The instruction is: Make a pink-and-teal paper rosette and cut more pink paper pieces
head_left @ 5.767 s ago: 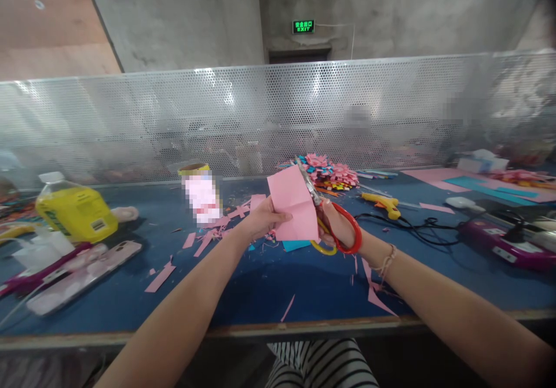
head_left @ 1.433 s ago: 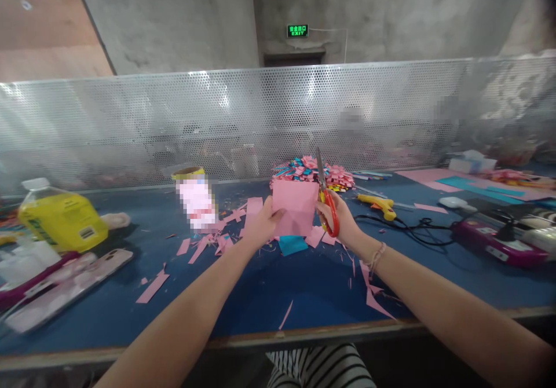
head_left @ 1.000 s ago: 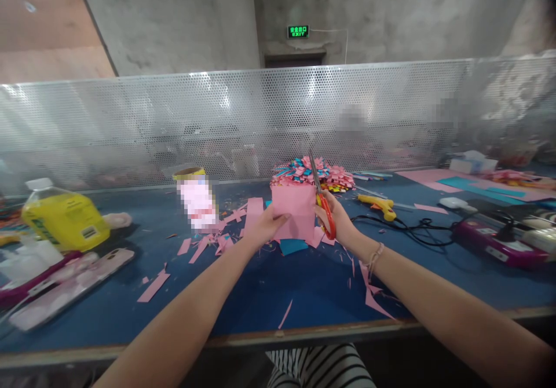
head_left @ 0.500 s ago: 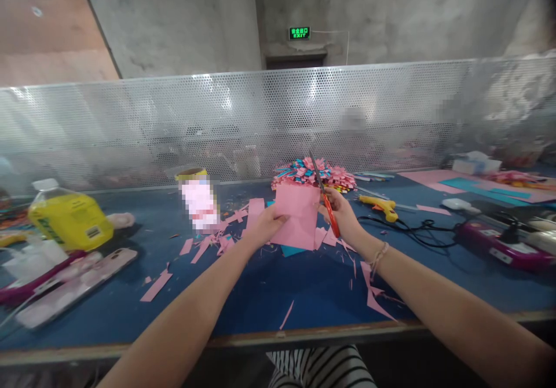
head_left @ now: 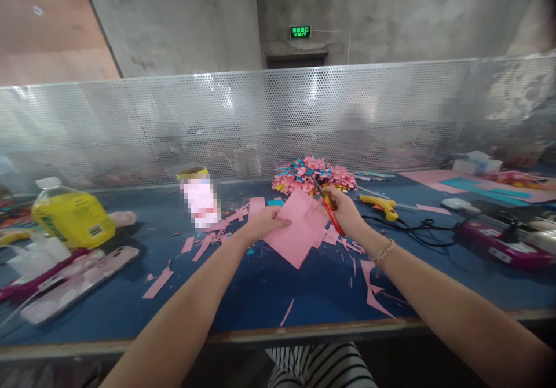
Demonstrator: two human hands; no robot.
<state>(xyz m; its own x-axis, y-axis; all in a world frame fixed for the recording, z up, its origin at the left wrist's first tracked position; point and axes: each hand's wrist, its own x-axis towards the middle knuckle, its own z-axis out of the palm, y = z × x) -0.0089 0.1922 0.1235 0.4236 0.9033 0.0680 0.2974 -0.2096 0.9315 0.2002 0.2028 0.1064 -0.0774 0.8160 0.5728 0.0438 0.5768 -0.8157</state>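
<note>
A square sheet of pink paper (head_left: 296, 234) is pinched at its left side by my left hand (head_left: 266, 224), thumb on top. The sheet is turned so that one corner points toward me. My right hand (head_left: 340, 208) is closed on orange-handled scissors (head_left: 332, 213), whose dark blades point up and away, beside the sheet's upper right edge. Whether the blades touch the paper I cannot tell. Behind the hands sits a pile of fringed pink and blue paper pieces (head_left: 310, 174). Pink paper scraps (head_left: 215, 240) lie around both hands.
On the left stand a bottle of yellow liquid (head_left: 73, 217) and a phone (head_left: 80, 284). A blurred cylinder (head_left: 200, 200) stands behind my left hand. To the right lie a yellow glue gun (head_left: 380, 205), black cables and a purple power strip (head_left: 499, 246). A perforated metal screen (head_left: 174, 127) borders the table's back.
The pink sheet has been rotated from lying square to standing on its corner, and it has dropped slightly toward me. My left hand has shifted a little left and down. The scissors stay in my right hand.
</note>
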